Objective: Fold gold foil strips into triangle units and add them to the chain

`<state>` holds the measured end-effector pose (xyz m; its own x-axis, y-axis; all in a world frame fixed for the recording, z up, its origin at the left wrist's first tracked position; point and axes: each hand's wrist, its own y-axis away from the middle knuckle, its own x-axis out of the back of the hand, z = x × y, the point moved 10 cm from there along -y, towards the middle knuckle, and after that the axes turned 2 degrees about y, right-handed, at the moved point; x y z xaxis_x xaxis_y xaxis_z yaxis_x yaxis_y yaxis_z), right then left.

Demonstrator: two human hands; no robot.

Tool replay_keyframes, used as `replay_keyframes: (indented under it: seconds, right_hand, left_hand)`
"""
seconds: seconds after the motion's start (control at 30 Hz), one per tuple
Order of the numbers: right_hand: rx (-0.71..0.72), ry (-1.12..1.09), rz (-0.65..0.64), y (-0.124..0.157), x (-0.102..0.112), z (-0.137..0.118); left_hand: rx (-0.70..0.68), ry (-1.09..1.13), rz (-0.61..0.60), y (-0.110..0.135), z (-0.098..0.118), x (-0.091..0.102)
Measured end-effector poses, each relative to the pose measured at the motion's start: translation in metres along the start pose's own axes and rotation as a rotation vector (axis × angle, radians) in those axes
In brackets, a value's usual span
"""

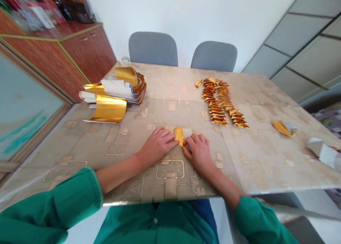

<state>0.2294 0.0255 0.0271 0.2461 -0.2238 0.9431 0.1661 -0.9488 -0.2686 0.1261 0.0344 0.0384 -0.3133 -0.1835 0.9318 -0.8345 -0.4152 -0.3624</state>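
Gold paper (pixel 179 133), left fingers (pixel 166 137) and right fingers (pixel 194 140) pinched closely on its edges; folded gold pieces (pixel 224 96) beyond

Small paper (pixel 179 133) gold and white; folded pieces (pixel 212 103) shiny gold; sheet stack (pixel 110 107) gold/white. Tablecloth (pixel 133 130) beige (rounded-rectangle print, pale outlines). Sleeves (pixel 77 194) green, chairs (pixel 153 49) grey-blue, cabinet (pixel 89 55) red-brown, yellow-edged, wall (pixel 199 16) white.
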Motion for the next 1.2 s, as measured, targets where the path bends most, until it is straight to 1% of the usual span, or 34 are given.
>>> replay_keyframes:
  seconds: [0.2,0.33,0.53,0.6,0.63,0.77,0.83,0.93,1.1,1.2]
  right_hand:
    - [-0.008,0.015,0.0,0.0,-0.001,0.0]
    - [-0.008,0.018,0.007,-0.001,0.0,0.0]
    - [-0.022,-0.013,-0.002,-0.001,0.0,0.001]
    - [-0.02,-0.014,0.005,-0.002,0.0,0.001]
    - [-0.022,-0.014,0.006,-0.002,0.0,0.001]
    - [-0.052,-0.005,-0.025,-0.002,-0.003,0.003]
    - [-0.062,-0.001,-0.046,-0.002,-0.004,0.004]
    - [-0.055,-0.002,-0.072,-0.003,-0.005,0.005]
    - [0.002,-0.015,-0.144,-0.006,-0.004,0.006]
    - [0.055,-0.011,-0.182,-0.007,-0.003,0.006]
  left_hand:
    - [-0.003,-0.028,-0.037,0.005,-0.008,0.002]
    - [-0.004,-0.031,-0.07,0.008,-0.011,-0.001]
    - [0.075,0.016,-0.094,0.014,-0.025,-0.009]
    - [0.058,0.003,-0.074,0.014,-0.023,-0.006]
    - [0.032,-0.003,-0.049,0.014,-0.018,-0.003]
    - [-0.135,0.044,0.083,0.007,0.014,0.011]
    - [-0.156,0.088,0.116,0.003,0.022,0.012]
    - [-0.141,0.141,0.113,-0.001,0.025,0.007]
    - [-0.077,0.166,0.021,-0.001,0.018,-0.006]
    - [-0.05,0.159,-0.003,0.0,0.017,-0.008]
